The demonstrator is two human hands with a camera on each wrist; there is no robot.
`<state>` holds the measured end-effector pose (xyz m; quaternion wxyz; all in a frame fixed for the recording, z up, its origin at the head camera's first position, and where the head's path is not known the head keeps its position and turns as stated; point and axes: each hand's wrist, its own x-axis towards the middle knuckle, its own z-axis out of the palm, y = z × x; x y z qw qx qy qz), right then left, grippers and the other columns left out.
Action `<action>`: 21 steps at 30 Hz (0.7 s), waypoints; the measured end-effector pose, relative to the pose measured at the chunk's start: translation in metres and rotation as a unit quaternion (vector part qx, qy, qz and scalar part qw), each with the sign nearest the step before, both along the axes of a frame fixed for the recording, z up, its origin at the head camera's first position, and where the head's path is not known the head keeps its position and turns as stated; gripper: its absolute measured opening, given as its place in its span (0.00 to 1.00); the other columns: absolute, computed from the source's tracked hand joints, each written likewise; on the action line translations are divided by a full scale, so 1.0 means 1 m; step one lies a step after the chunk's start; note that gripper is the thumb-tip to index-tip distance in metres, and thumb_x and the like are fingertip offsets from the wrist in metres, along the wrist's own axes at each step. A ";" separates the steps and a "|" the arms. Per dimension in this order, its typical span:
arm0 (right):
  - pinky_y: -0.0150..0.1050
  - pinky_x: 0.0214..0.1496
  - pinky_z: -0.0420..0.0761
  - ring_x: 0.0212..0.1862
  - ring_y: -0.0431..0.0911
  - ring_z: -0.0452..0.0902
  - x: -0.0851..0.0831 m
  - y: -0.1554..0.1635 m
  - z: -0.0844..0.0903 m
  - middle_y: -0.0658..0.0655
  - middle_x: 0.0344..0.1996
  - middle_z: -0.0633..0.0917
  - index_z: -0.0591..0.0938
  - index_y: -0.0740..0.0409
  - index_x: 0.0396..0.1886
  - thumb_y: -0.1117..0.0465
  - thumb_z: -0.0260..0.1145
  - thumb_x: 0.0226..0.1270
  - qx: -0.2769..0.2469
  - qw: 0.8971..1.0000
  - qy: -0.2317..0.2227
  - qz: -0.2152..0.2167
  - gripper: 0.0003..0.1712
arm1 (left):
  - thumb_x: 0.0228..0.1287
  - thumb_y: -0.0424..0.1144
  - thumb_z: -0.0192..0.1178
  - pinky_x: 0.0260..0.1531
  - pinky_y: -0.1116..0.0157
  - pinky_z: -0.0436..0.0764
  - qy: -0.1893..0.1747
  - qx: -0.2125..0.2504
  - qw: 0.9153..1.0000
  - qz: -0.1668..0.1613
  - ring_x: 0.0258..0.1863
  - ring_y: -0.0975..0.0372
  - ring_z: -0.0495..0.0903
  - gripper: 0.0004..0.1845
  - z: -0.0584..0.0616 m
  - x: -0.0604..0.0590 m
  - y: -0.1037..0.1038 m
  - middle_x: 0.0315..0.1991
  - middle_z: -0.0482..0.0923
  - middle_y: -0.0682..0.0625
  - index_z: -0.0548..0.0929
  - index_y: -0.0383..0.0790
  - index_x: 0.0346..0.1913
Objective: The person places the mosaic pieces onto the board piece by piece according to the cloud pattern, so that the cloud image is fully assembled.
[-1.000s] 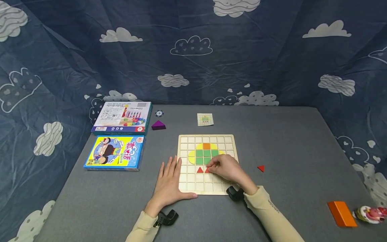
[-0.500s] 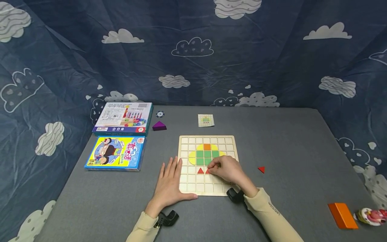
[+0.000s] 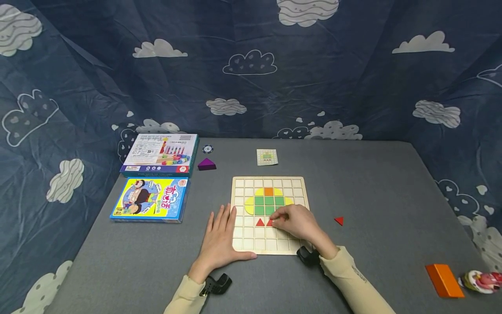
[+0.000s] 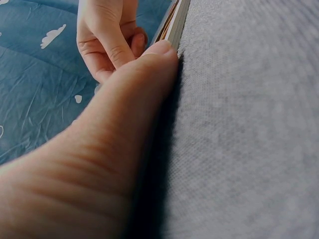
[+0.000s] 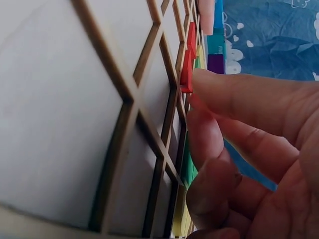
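A wooden grid board point(image 3: 243, 244) lies on the grey table, bearing green squares point(image 3: 269, 200), yellow rounded pieces point(image 3: 249, 206) and an orange square point(image 3: 268, 191). Below them sits one red triangle point(image 3: 260, 223). Just right of it, my right hand point(image 3: 294, 221) has thumb and fingertips on a second red triangle point(image 5: 186, 74), partly covered by them in the head view. My left hand point(image 3: 217, 240) lies spread along the board's left side, its thumb at the lower edge. A third red triangle point(image 3: 339, 221) is on the table right of the board.
Behind the board lies a small pattern card point(image 3: 267, 157). Two boxes point(image 3: 150, 199), a purple triangular block point(image 3: 206, 164) and a round chip point(image 3: 208, 149) are at the left. An orange block point(image 3: 445, 280) and a figurine point(image 3: 481, 281) stand at the right front.
My right hand has shifted very slightly toward the right, showing a little more of the second red triangle. My left hand keeps its place by the board.
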<state>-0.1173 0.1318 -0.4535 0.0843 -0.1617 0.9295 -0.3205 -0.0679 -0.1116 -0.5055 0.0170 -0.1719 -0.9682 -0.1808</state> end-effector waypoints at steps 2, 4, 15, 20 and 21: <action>0.36 0.24 0.67 0.21 0.38 0.68 0.000 0.002 0.000 0.41 0.16 0.75 0.89 0.47 0.30 0.60 0.73 0.53 -0.010 1.000 0.000 0.000 0.04 | 0.34 0.81 0.57 0.68 0.52 0.34 -0.001 -0.001 1.000 0.001 0.73 0.53 0.37 0.71 0.000 0.000 0.000 0.74 0.44 0.41 0.46 0.36 0.75; 0.36 0.25 0.68 0.22 0.38 0.68 0.001 0.004 0.000 0.42 0.17 0.76 0.88 0.49 0.30 0.59 0.74 0.54 -0.025 1.000 -0.004 -0.002 0.03 | 0.34 0.82 0.57 0.68 0.52 0.34 -0.003 -0.003 1.000 0.002 0.73 0.53 0.37 0.71 0.000 0.000 0.000 0.74 0.44 0.41 0.46 0.36 0.75; 0.32 0.18 0.63 0.19 0.39 0.65 0.005 0.036 0.008 0.45 0.20 0.78 0.87 0.56 0.33 0.62 0.72 0.56 -0.090 0.995 0.041 -0.029 0.04 | 0.34 0.81 0.57 0.68 0.51 0.35 -0.003 -0.005 1.000 0.002 0.73 0.52 0.37 0.71 0.001 0.000 0.000 0.74 0.44 0.41 0.46 0.37 0.75; 0.32 0.17 0.62 0.19 0.40 0.65 0.007 0.058 0.010 0.47 0.19 0.77 0.87 0.59 0.34 0.63 0.72 0.57 -0.076 0.993 0.063 -0.072 0.06 | 0.34 0.81 0.58 0.68 0.51 0.36 0.002 0.000 1.000 0.000 0.73 0.52 0.38 0.71 0.001 0.000 0.000 0.74 0.44 0.41 0.47 0.36 0.75; 0.32 0.17 0.63 0.19 0.40 0.65 0.007 0.063 0.010 0.47 0.19 0.77 0.87 0.60 0.35 0.63 0.72 0.57 -0.071 0.992 0.069 -0.081 0.07 | 0.34 0.80 0.58 0.68 0.50 0.36 0.003 0.002 1.000 -0.001 0.73 0.52 0.38 0.71 0.001 0.000 0.000 0.74 0.44 0.41 0.48 0.36 0.75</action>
